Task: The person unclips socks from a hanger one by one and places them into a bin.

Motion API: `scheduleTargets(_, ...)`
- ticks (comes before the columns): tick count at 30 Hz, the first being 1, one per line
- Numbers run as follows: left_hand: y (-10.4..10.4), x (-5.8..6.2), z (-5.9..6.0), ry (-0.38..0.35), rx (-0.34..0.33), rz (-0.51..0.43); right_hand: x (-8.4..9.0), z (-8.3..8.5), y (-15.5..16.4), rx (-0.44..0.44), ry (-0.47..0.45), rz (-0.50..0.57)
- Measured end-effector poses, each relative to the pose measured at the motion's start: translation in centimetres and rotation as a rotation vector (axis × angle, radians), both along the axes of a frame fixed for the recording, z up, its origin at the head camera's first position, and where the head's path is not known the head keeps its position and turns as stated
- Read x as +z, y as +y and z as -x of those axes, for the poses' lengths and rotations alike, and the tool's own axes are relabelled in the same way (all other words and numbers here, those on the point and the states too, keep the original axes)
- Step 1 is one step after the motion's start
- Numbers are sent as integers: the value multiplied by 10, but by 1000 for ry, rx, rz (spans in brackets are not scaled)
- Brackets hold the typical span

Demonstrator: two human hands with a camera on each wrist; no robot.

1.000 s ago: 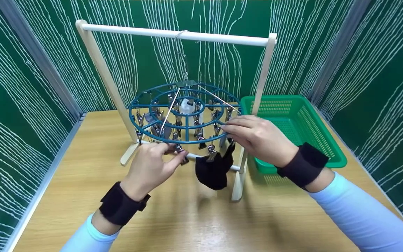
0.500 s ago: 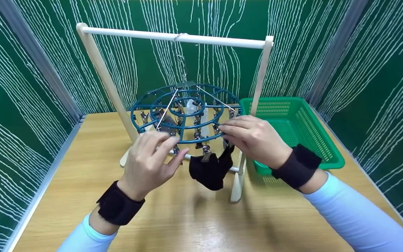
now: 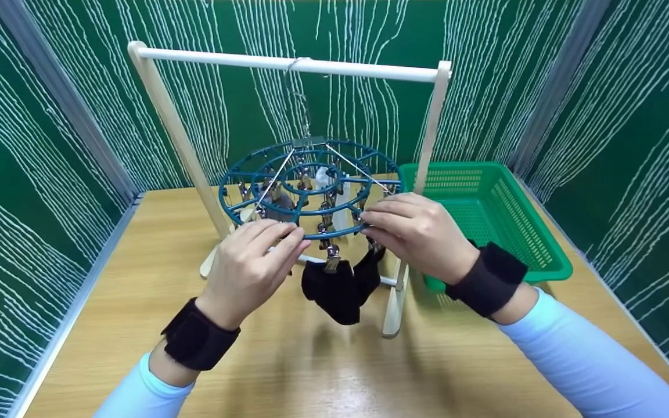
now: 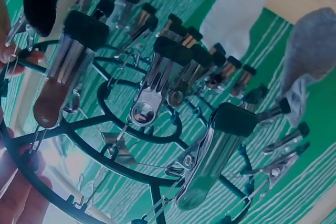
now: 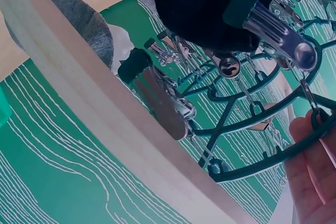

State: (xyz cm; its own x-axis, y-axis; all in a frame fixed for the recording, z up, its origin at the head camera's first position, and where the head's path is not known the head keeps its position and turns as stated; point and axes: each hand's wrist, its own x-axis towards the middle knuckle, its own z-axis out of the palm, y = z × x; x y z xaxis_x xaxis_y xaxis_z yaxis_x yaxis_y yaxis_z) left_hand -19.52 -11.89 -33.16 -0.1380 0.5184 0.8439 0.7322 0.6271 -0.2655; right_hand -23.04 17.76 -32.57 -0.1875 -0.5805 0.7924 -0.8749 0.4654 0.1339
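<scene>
A round blue-green clip hanger [image 3: 340,233] hangs by its hook below the rack's bar. My left hand [image 3: 256,267] pinches the front-left of its outer rim, fingertips near the thumb. On the front-right my right hand [image 3: 421,235] grips the rim between thumb and fingers. Between the hands, a black sock [image 3: 331,293] dangles from metal clips, one of them a front clip [image 3: 332,258]. Several other clips hang under the rings. The left wrist view shows a grey sock [image 4: 312,45] and a white sock [image 4: 236,14] farther across the hanger.
A wooden rack with a white top bar [image 3: 369,68] straddles the hanger; its right post [image 3: 434,125] stands close to my right hand. Behind that hand sits a green basket [image 3: 514,215] on the wooden table [image 3: 288,371]. Green patterned walls enclose the table.
My left hand has let go of a clip below the rim and moved up onto the rim. The hanger has turned slightly, carrying the black sock leftward. My right hand stays on the rim.
</scene>
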Motion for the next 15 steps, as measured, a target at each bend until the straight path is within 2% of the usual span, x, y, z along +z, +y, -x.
scheduleTargets(7,-6,-1,0,-3,7,-48,7,-1,9,-44,-67,59)
scheduleTargets(15,-12,-2,2,-18,5,-76,5,-1,14,-140,-155,-34)
